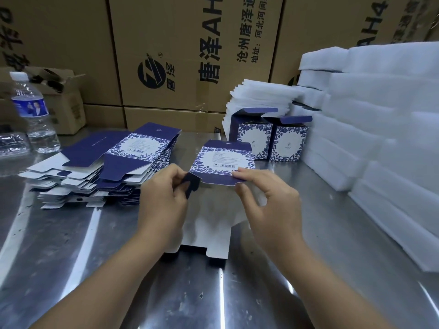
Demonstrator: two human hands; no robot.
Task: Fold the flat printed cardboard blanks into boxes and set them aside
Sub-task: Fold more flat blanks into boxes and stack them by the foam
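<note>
Two hands work one blank over the middle of the steel surface. Left hand: thumb and fingers curled, pinching a dark blue flap at the blank's left edge. Right hand: thumb and forefinger pinching the lower right corner of the printed panel, the other fingers loosely bent below it. The blank is partly raised; its blue-and-white panel with a barcode faces the camera, and its white inner side runs down toward the person. Whether its near end touches the surface cannot be told. Left of the blank, a fanned stack of flat blanks lies on the surface. Behind the blank, two folded boxes stand upright side by side, top flaps open. White foam sheets are piled along the right side and behind the boxes. At far left, a water bottle stands upright near a clear plastic tray. Brown printed cartons fill the background.
</note>
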